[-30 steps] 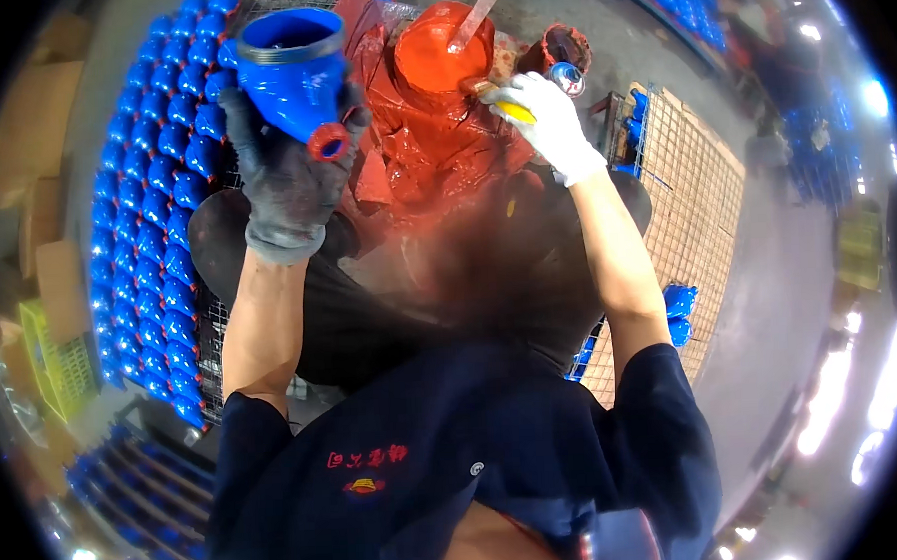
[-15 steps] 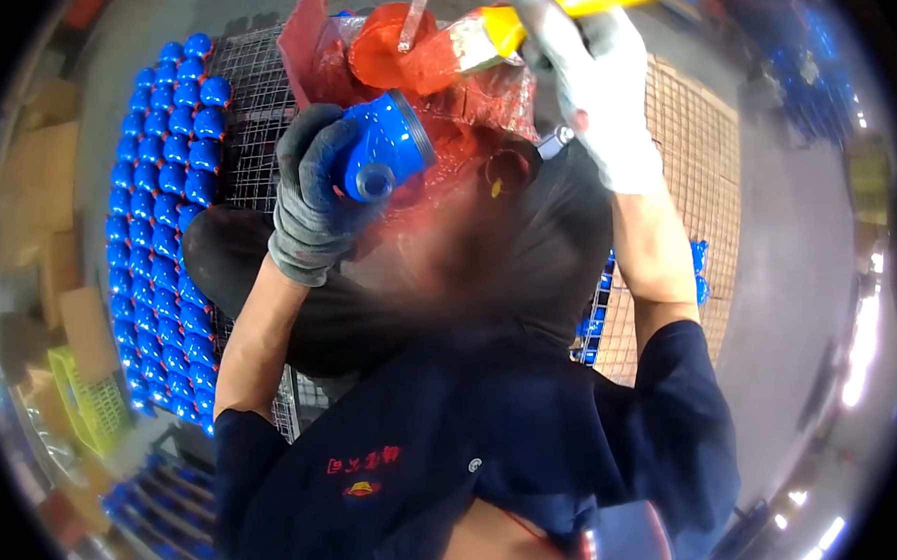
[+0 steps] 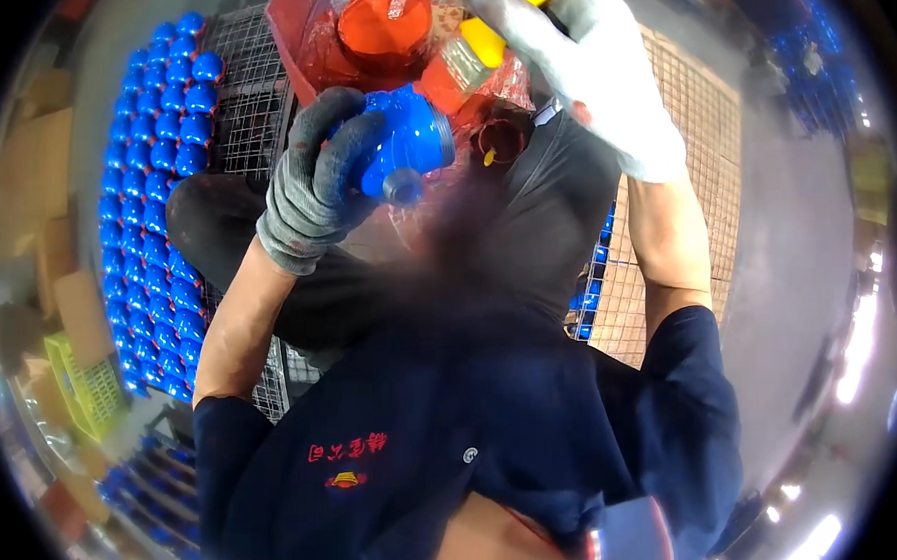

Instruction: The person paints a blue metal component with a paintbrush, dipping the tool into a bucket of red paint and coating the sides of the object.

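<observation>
In a grey glove, my left hand [image 3: 309, 181] is wrapped round a glossy blue pipe fitting [image 3: 407, 137] with a threaded end and a short side stub. My right hand [image 3: 615, 88], in a white glove, grips a paintbrush [image 3: 482, 42] with a yellow handle and red-stained bristles. The bristles meet or overlap the fitting's upper right rim; I cannot tell if they touch. Just beyond the fitting stands an orange-red paint pot [image 3: 387, 27] with a pale strip at its mouth. A smaller red cup [image 3: 500, 141] with something yellow in it sits below the brush.
Rows of blue fittings [image 3: 155, 208] with red edges stand on a wire rack [image 3: 248, 89] at left. Another mesh rack [image 3: 704, 169] over brown board lies at right. My bent legs [image 3: 554, 185] frame the red-stained plastic. A yellow-green crate [image 3: 83, 386] is at lower left.
The brush has come down and left, from above the fitting to its rim. My left hand has turned the fitting slightly and shifted it right. The paint pot shows more fully.
</observation>
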Action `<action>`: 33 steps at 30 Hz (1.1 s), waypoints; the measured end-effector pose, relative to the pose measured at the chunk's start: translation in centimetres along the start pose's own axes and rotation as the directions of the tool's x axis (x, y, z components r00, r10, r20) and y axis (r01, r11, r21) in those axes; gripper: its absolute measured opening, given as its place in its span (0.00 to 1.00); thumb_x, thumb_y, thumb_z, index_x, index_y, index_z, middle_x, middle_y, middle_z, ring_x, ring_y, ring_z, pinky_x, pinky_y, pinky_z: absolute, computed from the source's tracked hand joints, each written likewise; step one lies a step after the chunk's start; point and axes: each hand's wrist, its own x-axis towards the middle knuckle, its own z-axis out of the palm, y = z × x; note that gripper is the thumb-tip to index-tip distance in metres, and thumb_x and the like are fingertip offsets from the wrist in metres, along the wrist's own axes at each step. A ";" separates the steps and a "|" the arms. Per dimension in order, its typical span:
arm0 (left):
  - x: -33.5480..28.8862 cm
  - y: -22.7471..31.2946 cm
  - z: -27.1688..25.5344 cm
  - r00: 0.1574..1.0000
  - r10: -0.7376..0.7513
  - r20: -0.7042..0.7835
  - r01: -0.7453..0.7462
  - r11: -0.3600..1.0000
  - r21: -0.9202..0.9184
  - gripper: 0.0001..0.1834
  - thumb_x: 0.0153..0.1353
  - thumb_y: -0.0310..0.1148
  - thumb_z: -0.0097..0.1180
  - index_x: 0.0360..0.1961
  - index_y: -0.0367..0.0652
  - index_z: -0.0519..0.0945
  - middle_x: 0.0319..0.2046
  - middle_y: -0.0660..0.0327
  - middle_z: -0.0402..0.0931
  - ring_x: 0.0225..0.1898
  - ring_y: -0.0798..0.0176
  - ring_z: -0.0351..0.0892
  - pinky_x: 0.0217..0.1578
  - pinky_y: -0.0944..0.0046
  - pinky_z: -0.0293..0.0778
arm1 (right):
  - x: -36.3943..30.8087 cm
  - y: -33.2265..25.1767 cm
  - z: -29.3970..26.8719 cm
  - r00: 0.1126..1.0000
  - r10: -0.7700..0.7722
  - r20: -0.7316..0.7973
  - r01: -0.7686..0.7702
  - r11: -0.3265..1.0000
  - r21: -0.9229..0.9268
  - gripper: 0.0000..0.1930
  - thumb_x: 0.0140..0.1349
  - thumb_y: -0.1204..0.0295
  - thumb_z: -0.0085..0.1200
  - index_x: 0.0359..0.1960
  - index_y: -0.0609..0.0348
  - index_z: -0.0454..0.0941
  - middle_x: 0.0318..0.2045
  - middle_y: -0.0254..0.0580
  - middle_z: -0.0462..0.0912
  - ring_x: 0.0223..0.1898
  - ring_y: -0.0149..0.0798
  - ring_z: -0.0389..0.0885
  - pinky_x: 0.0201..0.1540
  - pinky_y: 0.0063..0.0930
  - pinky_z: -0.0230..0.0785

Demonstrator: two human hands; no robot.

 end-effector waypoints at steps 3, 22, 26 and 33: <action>0.2 -0.1 -0.3 0.998 -0.059 -0.015 0.059 0.998 0.031 0.36 0.48 0.38 0.77 0.57 0.42 0.73 0.52 0.49 0.72 0.47 0.45 0.79 0.46 0.52 0.81 | -0.9 2.8 0.9 0.938 -0.337 -0.082 0.336 0.941 -0.035 0.12 0.69 0.65 0.59 0.44 0.61 0.78 0.26 0.31 0.78 0.27 0.23 0.73 0.30 0.20 0.66; 0.3 -1.4 -2.1 0.505 -0.732 0.458 0.451 -0.228 -0.863 0.45 0.56 0.46 0.71 0.69 0.39 0.63 0.57 0.56 0.75 0.56 0.58 0.78 0.57 0.55 0.78 | -0.3 3.7 1.4 0.407 -0.877 0.254 0.902 0.342 -0.265 0.23 0.42 0.69 0.73 0.43 0.52 0.81 0.30 0.33 0.81 0.32 0.41 0.79 0.38 0.33 0.71; -1.3 -2.9 -2.3 0.611 -0.500 0.614 0.095 -0.723 -0.684 0.49 0.65 0.60 0.57 0.75 0.40 0.52 0.62 0.34 0.69 0.52 0.38 0.82 0.43 0.47 0.86 | 0.1 3.7 0.4 0.444 -0.857 0.261 0.894 0.404 -0.192 0.14 0.49 0.70 0.69 0.39 0.54 0.85 0.32 0.37 0.82 0.36 0.44 0.79 0.40 0.35 0.72; -2.0 -3.5 -2.8 0.584 -0.251 0.772 -0.034 -0.958 -0.286 0.43 0.70 0.55 0.49 0.67 0.25 0.58 0.50 0.30 0.71 0.31 0.46 0.83 0.27 0.60 0.85 | 1.4 6.5 0.0 0.606 -0.785 0.127 0.715 0.608 0.344 0.13 0.53 0.73 0.68 0.39 0.64 0.86 0.35 0.48 0.83 0.38 0.47 0.79 0.43 0.35 0.72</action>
